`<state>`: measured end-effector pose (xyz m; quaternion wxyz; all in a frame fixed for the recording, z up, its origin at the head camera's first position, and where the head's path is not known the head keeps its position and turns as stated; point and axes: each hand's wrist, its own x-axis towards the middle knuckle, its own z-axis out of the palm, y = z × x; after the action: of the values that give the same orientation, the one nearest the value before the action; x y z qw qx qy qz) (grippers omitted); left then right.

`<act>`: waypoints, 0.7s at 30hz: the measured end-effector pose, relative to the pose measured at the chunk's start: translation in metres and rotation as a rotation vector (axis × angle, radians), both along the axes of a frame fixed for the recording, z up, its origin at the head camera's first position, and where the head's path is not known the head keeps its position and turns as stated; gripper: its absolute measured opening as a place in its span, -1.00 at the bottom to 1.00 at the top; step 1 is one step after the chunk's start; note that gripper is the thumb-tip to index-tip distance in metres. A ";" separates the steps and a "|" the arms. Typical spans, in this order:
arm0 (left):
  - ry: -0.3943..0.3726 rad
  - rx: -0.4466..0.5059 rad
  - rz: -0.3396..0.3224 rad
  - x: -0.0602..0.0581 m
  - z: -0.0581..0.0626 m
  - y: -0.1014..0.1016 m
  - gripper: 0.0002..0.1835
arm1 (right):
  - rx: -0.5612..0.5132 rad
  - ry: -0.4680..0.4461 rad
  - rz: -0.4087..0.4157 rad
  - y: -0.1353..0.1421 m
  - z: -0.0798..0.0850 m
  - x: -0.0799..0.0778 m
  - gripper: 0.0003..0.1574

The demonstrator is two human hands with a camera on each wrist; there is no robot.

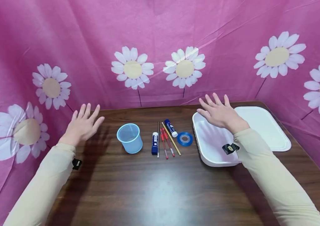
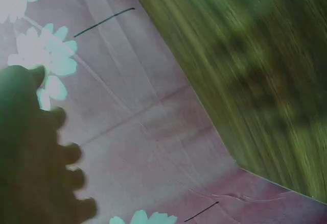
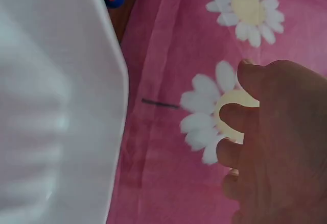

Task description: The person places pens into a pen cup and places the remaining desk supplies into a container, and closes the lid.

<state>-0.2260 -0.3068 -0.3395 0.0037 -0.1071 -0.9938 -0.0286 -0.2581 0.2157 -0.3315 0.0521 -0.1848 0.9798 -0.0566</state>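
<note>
My left hand (image 1: 81,127) is held over the far left of the table, fingers spread and nothing in them. A light-blue pen cup (image 1: 132,145) stands to its right. With fingers spread too, my right hand (image 1: 219,114) hovers above the white plastic box (image 1: 219,164). Between cup and box lie a glue stick (image 1: 154,143), a thin dark stick with a white tip (image 1: 158,138), two red pens (image 1: 164,143), a yellow pencil (image 1: 171,139), a second glue stick (image 1: 171,128) and a blue tape roll (image 1: 180,143).
A white lid (image 1: 270,130) lies flat right of the box, partly behind my right arm. Pink cloth (image 1: 154,25) with white flowers hangs along the back and sides of the dark wooden table (image 1: 120,194).
</note>
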 end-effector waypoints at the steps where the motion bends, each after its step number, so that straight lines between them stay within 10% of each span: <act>1: 0.034 0.011 -0.003 0.001 0.002 0.003 -0.17 | -0.007 0.026 0.004 -0.003 0.002 0.001 -0.09; 10: 0.356 0.426 -0.143 0.013 -0.013 0.041 -0.07 | -0.524 0.100 0.095 -0.047 0.001 0.026 -0.04; 17: 0.109 0.907 -0.180 0.024 -0.042 0.067 -0.03 | -1.105 -0.297 0.044 -0.095 -0.026 0.037 0.02; 21: 0.014 1.028 -0.146 0.026 -0.057 0.071 -0.05 | -1.250 -0.542 -0.096 -0.117 -0.053 0.035 -0.01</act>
<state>-0.1996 -0.2360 -0.3967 0.0607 -0.1608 -0.8412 -0.5127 -0.2227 0.0985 -0.3849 0.1765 -0.1159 0.7224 -0.6585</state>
